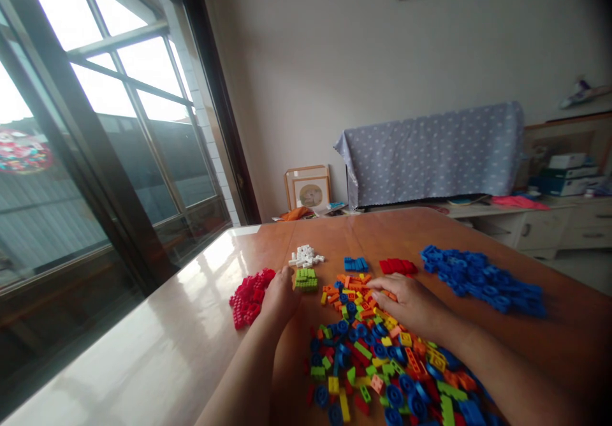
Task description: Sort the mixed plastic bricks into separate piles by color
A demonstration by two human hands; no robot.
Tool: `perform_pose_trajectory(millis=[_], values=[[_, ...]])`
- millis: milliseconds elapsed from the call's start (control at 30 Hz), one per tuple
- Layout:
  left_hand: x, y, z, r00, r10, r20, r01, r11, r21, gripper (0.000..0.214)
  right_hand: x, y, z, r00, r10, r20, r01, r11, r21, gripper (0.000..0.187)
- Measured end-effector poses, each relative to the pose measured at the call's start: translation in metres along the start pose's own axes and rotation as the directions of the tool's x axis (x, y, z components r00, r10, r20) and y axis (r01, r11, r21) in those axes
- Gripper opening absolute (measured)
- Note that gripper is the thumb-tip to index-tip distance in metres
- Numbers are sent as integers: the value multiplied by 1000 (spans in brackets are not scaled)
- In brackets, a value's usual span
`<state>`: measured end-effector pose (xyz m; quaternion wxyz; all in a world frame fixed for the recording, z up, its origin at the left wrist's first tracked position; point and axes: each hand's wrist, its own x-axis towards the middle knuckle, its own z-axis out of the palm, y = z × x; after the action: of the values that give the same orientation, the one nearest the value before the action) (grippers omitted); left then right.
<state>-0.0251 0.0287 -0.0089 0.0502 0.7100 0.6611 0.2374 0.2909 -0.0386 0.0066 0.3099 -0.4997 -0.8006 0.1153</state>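
A big mixed heap of small plastic bricks and blue round bits point(380, 351) lies closest, in orange, yellow, green, red and blue. Call it the middle of a clock, with 12 straight ahead. The right arm covers some of its right side. The right hand point(404, 295) is at about 1 o'clock, its fingers on small orange plastic bricks point(354, 281); I can't tell if it's pinching one.

The left hand point(281, 292) is at 10 o'clock, between a bumpy pink-red plastic pile point(245, 298) and a neat lime green brick stack point(306, 279). It hides the pile's edge, and I can't tell if it has hold of anything.

Small white plastic bricks point(306, 257) sit past the green ones. Flat blue bricks point(356, 264) are near 11:30, flat red bricks point(396, 266) near 12:30, and a large blue plastic pile point(482, 279) at 2.

The shiny brown wooden table point(186, 356) holds all this. Big glass windows point(157, 164) stand at 10. Farther off, at 2, is a low white cupboard point(545, 235) with drawers and an open shelf; green and white boxes point(567, 174) sit on top. A grey-blue dotted cloth point(430, 152) hangs at 1, before a plain pale wall point(296, 62).
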Motion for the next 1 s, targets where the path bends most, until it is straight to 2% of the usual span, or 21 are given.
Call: perform_pose_trajectory(millis=[133, 200, 300, 367, 467, 600, 700, 833, 1000], values=[[-7, 19, -7, 996, 83, -17, -83, 997, 10, 25, 0, -1, 1, 999, -38, 36, 39, 999, -27, 34], [-15, 33, -10, 979, 201, 42, -199, 979, -29, 17, -2, -2, 2, 993, -79, 84, 82, 996, -42, 37], [-29, 54, -14, 911, 386, 148, -361, 917, -172, 17, -8, -3, 5, 980, -99, 175, 110, 993, -53, 41], [-37, 66, -15, 847, 483, 221, -432, 869, -242, 19, -11, -4, 6, 972, -82, 220, 96, 994, -52, 43], [-43, 75, -15, 803, 528, 278, -459, 844, -277, 17, -12, -5, 7, 968, -72, 241, 87, 995, -53, 42], [-43, 77, -14, 805, 520, 285, -451, 849, -274, 12, -8, -6, 5, 973, -93, 210, 108, 992, -61, 34], [-39, 74, -17, 831, 488, 268, -420, 865, -275, 13, -6, -7, 3, 978, -106, 180, 121, 990, -71, 31], [-33, 61, -25, 904, 355, 239, -314, 930, -194, 25, -6, -6, 3, 984, -110, 143, 125, 987, -100, 32], [-27, 38, -26, 932, 210, 295, -210, 977, -30, 32, -6, 1, 6, 990, -98, 105, 109, 989, -98, 36]])
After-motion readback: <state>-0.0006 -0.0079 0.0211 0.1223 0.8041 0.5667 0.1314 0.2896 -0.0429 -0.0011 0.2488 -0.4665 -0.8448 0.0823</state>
